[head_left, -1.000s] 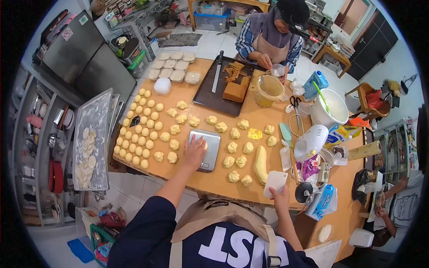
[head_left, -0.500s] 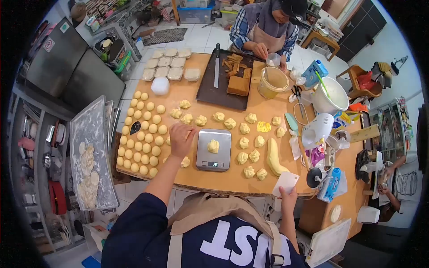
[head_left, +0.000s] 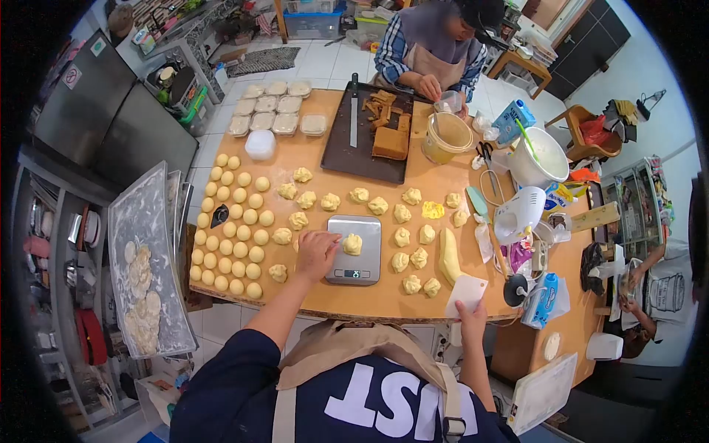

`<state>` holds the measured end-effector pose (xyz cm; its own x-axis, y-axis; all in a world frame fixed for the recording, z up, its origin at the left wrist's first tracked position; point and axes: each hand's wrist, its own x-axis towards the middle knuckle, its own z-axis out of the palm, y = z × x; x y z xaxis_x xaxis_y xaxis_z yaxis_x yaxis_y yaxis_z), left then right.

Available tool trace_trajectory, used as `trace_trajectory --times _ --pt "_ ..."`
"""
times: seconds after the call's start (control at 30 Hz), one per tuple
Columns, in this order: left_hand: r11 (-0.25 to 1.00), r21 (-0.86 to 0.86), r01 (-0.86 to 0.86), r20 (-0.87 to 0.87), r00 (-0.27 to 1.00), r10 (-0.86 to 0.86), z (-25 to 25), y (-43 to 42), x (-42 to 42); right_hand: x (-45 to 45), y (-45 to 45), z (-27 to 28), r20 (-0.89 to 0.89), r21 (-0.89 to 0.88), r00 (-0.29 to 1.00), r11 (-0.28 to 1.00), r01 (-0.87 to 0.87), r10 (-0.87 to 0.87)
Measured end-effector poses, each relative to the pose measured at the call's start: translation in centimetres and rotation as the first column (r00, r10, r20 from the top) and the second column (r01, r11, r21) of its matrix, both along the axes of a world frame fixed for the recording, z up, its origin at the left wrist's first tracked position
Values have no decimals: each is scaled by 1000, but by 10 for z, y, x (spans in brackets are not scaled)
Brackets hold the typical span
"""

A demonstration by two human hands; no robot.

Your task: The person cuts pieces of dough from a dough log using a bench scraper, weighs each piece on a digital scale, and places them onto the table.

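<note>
A lump of yellow dough (head_left: 352, 244) rests on the silver kitchen scale (head_left: 364, 265), whose small display is lit. My left hand (head_left: 317, 255) reaches over the scale's left edge, its fingertips stretched to beside that lump; it holds nothing that I can see. Between thumb and fingers my right hand (head_left: 470, 316) grips a white dough scraper (head_left: 465, 292) at the table's front edge. Just behind the scraper lies a long roll of dough (head_left: 448, 255). Several rough dough lumps (head_left: 401, 237) sit around the scale, and smooth round dough balls (head_left: 240, 249) stand in rows at the left.
A dark tray (head_left: 340, 159) with a knife (head_left: 354, 118) and brown cake (head_left: 391, 142) lies farther back. Across the table a co-worker (head_left: 432, 59) handles a clear cup by a bucket (head_left: 445, 140). On the right are a white bowl (head_left: 538, 159) and a hand mixer (head_left: 519, 212).
My left hand has moved right and toward me, from the dough lumps left of the scale to the lump on it. My right hand has shifted slightly left with the scraper.
</note>
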<state>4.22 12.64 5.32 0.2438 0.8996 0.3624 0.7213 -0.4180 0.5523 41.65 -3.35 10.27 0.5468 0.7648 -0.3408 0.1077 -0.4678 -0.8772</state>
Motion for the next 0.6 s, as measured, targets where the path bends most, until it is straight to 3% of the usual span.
trace_trajectory --times 0.13,0.33,0.5,0.53,0.6 --pt "999 -43 15 26 1000 -14 -8 1 1 -3 -1 2 52 -3 999 1000 7 -7" --pt "960 -100 262 -9 964 -265 -8 15 13 2 -12 -7 40 -7 999 1000 5 -5" --pt "924 -265 275 -147 936 -321 -13 19 26 9 -18 -23 179 16 984 1000 -22 18" --pt "914 -295 278 -167 927 -336 -11 21 26 7 -17 -20 120 23 993 1000 14 -16" --pt "933 -314 176 21 984 -178 -12 19 30 -1 -19 -9 1 24 997 996 83 -83"
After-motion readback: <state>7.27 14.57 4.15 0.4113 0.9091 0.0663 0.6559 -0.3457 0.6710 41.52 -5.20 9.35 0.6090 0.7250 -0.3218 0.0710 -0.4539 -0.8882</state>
